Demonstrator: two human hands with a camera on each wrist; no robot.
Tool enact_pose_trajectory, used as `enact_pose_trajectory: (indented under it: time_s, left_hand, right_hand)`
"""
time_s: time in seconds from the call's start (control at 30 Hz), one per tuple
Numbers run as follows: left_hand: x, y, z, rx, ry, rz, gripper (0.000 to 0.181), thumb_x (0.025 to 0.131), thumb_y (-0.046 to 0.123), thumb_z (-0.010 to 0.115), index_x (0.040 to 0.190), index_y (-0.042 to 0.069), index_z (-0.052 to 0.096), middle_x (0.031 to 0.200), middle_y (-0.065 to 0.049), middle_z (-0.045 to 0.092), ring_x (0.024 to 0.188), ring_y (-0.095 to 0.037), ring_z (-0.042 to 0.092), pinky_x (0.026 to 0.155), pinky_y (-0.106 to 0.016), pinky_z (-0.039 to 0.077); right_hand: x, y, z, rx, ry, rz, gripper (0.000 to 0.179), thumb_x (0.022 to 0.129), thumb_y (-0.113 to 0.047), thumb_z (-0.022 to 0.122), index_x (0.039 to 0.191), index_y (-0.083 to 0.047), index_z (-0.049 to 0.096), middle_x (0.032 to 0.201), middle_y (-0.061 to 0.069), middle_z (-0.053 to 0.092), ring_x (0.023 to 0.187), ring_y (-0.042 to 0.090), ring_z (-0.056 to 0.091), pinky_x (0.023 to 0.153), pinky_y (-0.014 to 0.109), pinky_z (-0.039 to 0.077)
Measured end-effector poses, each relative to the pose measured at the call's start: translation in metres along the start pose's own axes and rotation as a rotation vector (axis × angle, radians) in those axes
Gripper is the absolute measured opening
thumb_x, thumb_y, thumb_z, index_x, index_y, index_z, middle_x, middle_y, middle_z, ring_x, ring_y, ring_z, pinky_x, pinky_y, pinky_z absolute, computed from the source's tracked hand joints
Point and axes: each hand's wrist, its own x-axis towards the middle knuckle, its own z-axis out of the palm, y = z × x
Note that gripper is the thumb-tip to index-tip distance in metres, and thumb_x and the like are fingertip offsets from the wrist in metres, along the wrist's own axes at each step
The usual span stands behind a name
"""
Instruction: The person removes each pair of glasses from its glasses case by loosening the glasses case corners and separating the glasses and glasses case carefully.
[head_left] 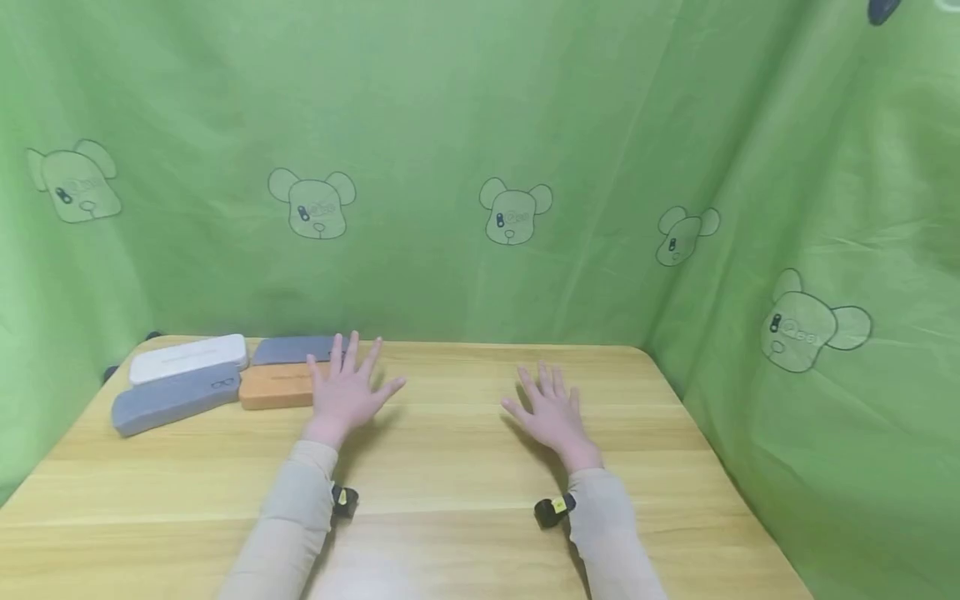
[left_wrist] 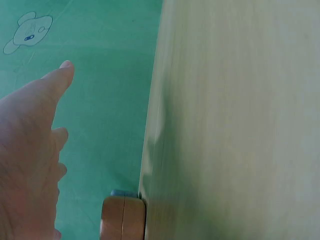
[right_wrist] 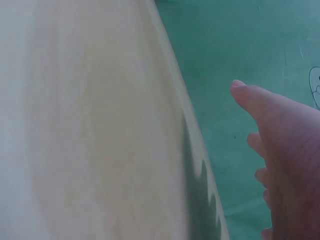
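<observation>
My left hand (head_left: 347, 400) is spread above the table with its fingers straight, holding nothing. In the head view it overlaps the right end of an orange glasses case (head_left: 275, 386), whose end (left_wrist: 123, 218) also shows low in the left wrist view. Behind that case lies a grey-blue case (head_left: 291, 350), partly hidden by the fingers. To the left are a white case (head_left: 187, 358) and, in front of it, another grey-blue case (head_left: 176, 398) with a small glasses drawing. My right hand (head_left: 553, 415) is also spread and holds nothing, hovering over the right half of the table.
The light wooden table (head_left: 450, 467) has a rounded far edge. A green curtain (head_left: 420, 275) with printed bear heads stands behind it and along both sides. Each wrist wears a small black camera, the left camera (head_left: 345, 502) and the right camera (head_left: 551, 512).
</observation>
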Motion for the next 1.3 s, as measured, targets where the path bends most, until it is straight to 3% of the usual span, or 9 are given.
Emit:
enact_pose_trajectory:
  time_s: [0.3,0.47,0.73,1.1,1.3]
  left_hand:
    - [-0.001,-0.010,0.005,0.021,0.001,0.012,0.086,0.089,0.077,0.034,0.157,0.026,0.017,0.165,-0.012,0.001,0.152,-0.038,-0.007,0.113,-0.074,-0.009]
    - [-0.003,-0.005,0.004,0.011,0.014,0.016,0.085,0.089,0.075,0.037,0.156,0.025,0.020,0.165,-0.012,0.004,0.152,-0.039,-0.004,0.113,-0.074,-0.008]
    - [-0.006,0.000,0.000,0.004,0.000,0.013,0.085,0.089,0.074,0.038,0.156,0.025,0.020,0.165,-0.012,0.003,0.152,-0.038,-0.004,0.114,-0.074,-0.008]
    - [-0.005,0.001,-0.001,-0.019,-0.032,0.019,0.085,0.090,0.074,0.037,0.157,0.027,0.016,0.165,-0.012,0.001,0.152,-0.037,-0.008,0.114,-0.073,-0.009]
    - [-0.004,0.000,-0.005,-0.004,-0.037,0.017,0.086,0.090,0.074,0.037,0.157,0.024,0.015,0.165,-0.013,0.004,0.152,-0.040,-0.003,0.112,-0.075,-0.007]
  right_hand:
    - [0.003,-0.009,-0.002,-0.020,-0.013,-0.028,0.079,0.093,-0.071,0.036,0.156,-0.031,0.013,0.165,0.009,-0.002,0.152,0.036,-0.011,0.117,0.067,-0.010]
    - [0.003,-0.010,-0.006,-0.032,-0.004,-0.043,0.083,0.090,-0.076,0.031,0.156,-0.030,0.013,0.165,0.010,-0.002,0.151,0.037,-0.011,0.117,0.067,-0.009]
    - [0.002,-0.012,-0.008,-0.020,0.008,-0.046,0.076,0.095,-0.062,0.043,0.156,-0.029,0.015,0.165,0.011,-0.001,0.151,0.037,-0.010,0.117,0.068,-0.008]
    - [0.000,-0.014,-0.009,-0.017,0.005,-0.053,0.078,0.093,-0.066,0.043,0.156,-0.029,0.016,0.165,0.010,0.000,0.152,0.036,-0.010,0.117,0.068,-0.007]
    - [0.001,-0.017,-0.007,-0.019,-0.006,-0.067,0.079,0.092,-0.069,0.041,0.156,-0.029,0.014,0.165,0.009,-0.002,0.152,0.035,-0.011,0.118,0.067,-0.007]
